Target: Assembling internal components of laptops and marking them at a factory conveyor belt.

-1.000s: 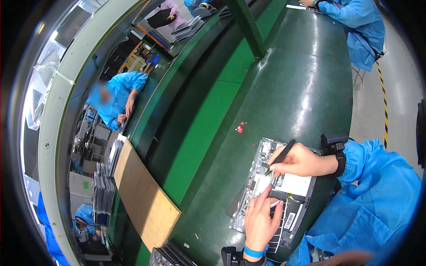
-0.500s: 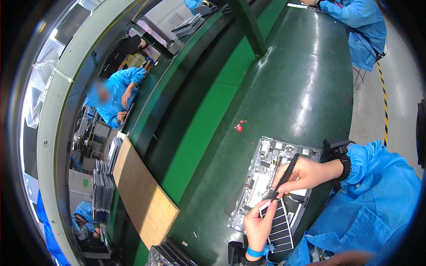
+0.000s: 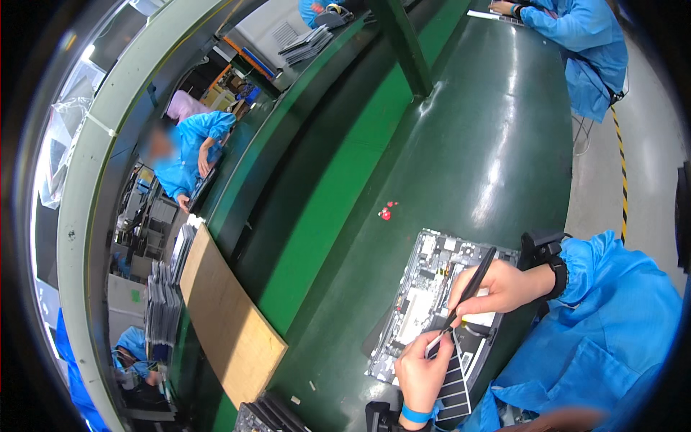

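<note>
My right hand (image 3: pixel 500 288) is closed around black tweezers (image 3: pixel 478 277), tips pointing down and left. Just below it, my left hand (image 3: pixel 421 374) pinches the upper end of a sheet of dark strips with white borders (image 3: pixel 455 389). The tweezer tips meet the sheet's end at my left fingertips; whether they grip a strip is too small to tell. Both hands are over an opened laptop base (image 3: pixel 425 253) with bare circuit boards, lying on the green bench. A blue band (image 3: pixel 416 415) circles my left wrist.
A wooden board (image 3: pixel 230 317) lies to the left, with stacked laptop parts (image 3: pixel 266 414) at its near end. Small red bits (image 3: pixel 387 212) lie on the bench (image 3: pixel 461 158). A green post (image 3: pixel 403 50) rises beyond. Co-workers in blue sit across (image 3: pixel 194 144) and far right (image 3: pixel 576 43).
My left hand has turned, and the strip sheet in it is tilted and looks narrower. The tweezers stay at its end. Across the bench, the co-worker's hands have shifted.
</note>
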Demonstrator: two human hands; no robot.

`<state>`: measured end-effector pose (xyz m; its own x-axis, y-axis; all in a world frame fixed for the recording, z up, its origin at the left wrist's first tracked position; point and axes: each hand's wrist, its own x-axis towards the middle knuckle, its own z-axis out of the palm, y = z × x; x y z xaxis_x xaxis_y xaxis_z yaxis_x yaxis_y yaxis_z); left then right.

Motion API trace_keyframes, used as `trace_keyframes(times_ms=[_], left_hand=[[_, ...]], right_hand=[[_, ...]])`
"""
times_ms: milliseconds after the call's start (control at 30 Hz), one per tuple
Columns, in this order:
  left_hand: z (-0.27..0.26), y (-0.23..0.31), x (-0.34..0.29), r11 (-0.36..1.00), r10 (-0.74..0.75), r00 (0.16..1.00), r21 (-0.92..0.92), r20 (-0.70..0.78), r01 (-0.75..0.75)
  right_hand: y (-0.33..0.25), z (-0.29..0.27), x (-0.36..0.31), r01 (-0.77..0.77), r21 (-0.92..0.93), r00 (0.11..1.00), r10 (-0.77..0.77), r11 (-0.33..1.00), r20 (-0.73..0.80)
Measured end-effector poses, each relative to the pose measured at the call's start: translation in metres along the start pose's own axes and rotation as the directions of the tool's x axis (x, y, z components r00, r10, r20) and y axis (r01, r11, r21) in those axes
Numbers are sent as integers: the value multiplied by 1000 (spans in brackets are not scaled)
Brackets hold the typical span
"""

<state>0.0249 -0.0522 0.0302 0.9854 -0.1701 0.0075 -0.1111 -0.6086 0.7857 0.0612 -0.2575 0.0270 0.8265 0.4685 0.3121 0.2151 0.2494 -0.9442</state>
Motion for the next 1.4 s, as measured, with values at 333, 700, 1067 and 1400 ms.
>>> trace_keyframes(times_ms=[333, 700, 1067, 1400], left_hand=[[-13, 14, 49, 978, 88, 963, -203, 253, -36], [6, 21, 72, 940, 259, 953, 184, 159, -286], [8, 17, 74, 918, 300, 942, 224, 149, -327], [3, 24, 79, 921, 244, 940, 246, 238, -301]], right_hand=[[-4, -89, 89, -61, -410, 953, 175, 910, 246], [9, -96, 121, -107, -433, 834, 318, 895, 451], [7, -97, 127, -76, -478, 794, 343, 875, 501], [11, -90, 127, -46, -510, 790, 344, 859, 507]])
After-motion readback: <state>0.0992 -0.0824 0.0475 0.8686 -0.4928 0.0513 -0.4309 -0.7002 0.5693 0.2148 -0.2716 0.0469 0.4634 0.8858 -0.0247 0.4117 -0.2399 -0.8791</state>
